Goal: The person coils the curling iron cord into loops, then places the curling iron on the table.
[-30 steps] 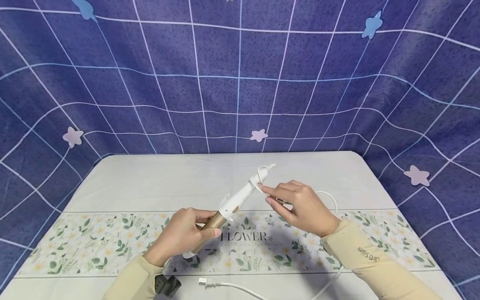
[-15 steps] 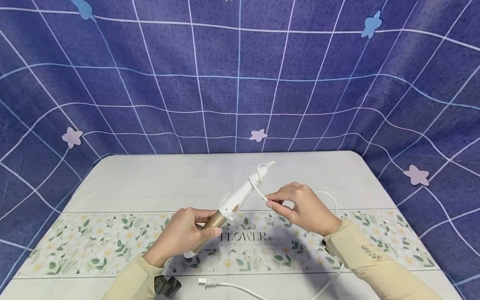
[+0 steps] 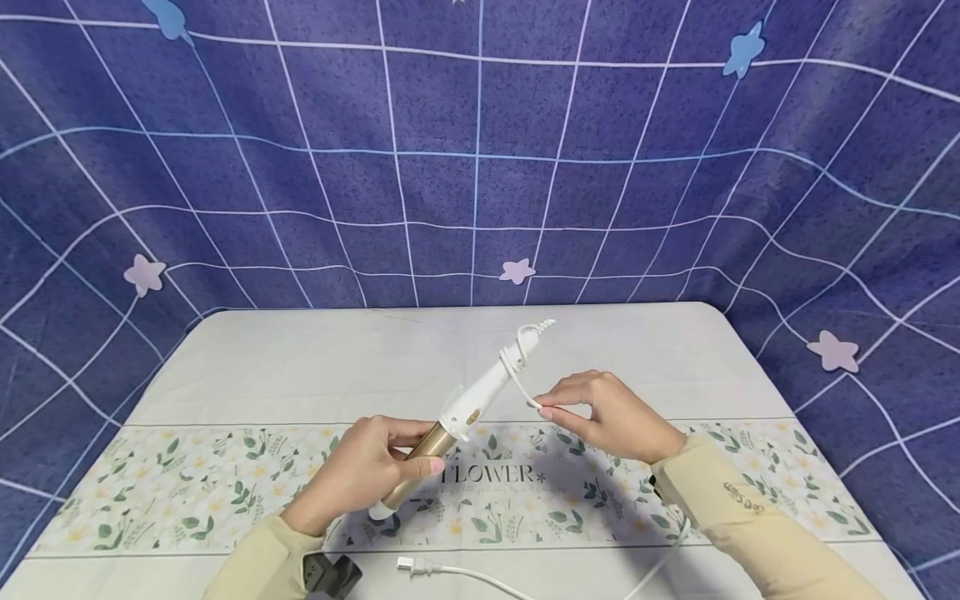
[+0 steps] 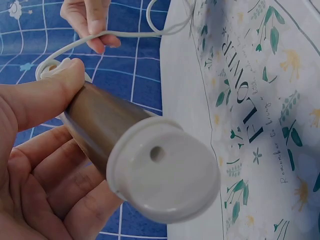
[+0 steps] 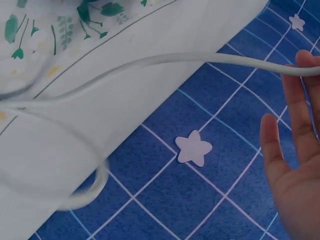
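White flexible power cord [image 3: 523, 391] slopes away from the white-and-gold wand-shaped curling iron [image 3: 467, 406]: the right hand [image 3: 606, 417], pinching it in a fingertip grip, has just edged near and right, leaving a longer stretch to work with, it seems. Wraps remain around the handle. Reaching from near left, the left hand [image 3: 369, 461] grasps the golden barrel [image 3: 431, 442], iron slanting far-right above the flower-printed white tabletop [image 3: 337, 358].
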Action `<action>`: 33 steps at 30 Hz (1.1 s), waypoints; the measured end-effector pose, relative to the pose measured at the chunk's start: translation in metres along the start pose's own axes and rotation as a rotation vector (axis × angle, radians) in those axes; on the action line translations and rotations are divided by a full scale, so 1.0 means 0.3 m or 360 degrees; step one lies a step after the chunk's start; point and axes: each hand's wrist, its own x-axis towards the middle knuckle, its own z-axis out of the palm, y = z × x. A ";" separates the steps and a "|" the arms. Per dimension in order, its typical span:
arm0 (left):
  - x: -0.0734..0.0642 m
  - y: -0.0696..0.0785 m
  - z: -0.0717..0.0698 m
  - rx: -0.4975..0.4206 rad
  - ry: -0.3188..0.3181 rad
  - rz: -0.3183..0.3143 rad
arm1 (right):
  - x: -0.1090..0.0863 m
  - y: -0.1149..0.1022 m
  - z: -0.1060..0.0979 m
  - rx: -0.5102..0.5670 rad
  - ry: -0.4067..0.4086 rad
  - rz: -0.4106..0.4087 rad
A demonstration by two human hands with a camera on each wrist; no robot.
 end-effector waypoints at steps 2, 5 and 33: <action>0.000 0.001 0.000 -0.0011 -0.0012 0.0010 | -0.001 0.007 0.001 0.0001 -0.0017 -0.0010; -0.001 0.002 0.000 -0.0019 -0.0037 0.0024 | -0.004 0.014 0.002 -0.0009 -0.0054 0.0010; -0.021 -0.011 -0.046 0.0127 -0.0336 0.0311 | 0.001 0.048 -0.011 -0.0090 -0.0192 0.0200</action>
